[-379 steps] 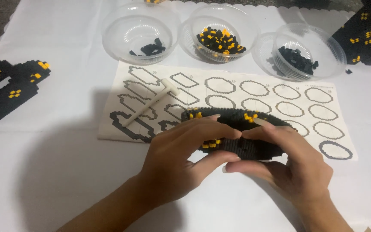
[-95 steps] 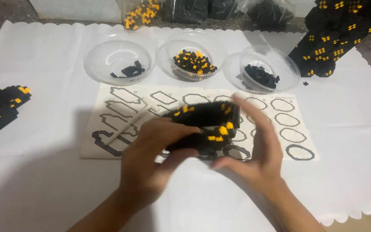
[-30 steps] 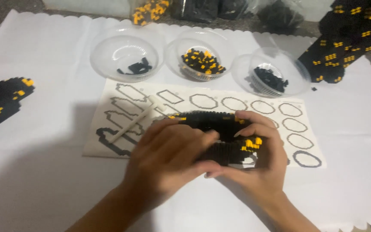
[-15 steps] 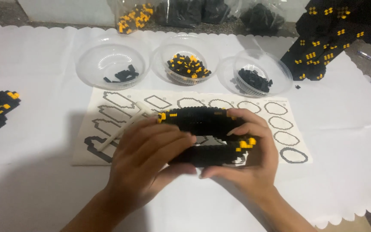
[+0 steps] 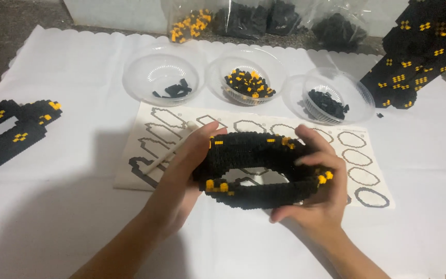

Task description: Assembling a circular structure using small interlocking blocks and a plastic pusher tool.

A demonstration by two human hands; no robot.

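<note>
Black-and-yellow brick ring (image 5: 264,168), centre frame, above outline sheet (image 5: 181,134) on white worktop (image 5: 78,222); gripped at left edge by left hand (image 5: 181,170), at right edge by right hand (image 5: 318,194); bowls (image 5: 161,77) in upper frame.

Both forearms come in from bottom edge, angled toward each other. Left hand (image 5: 181,170) palm-in, fingers curled, thumb stretched up and forward. Right hand (image 5: 318,194) cupped from other side, fingers (image 5: 313,142) hooked over top, thumb low. Both hands clamped, wrists bent a bit inward.
</note>
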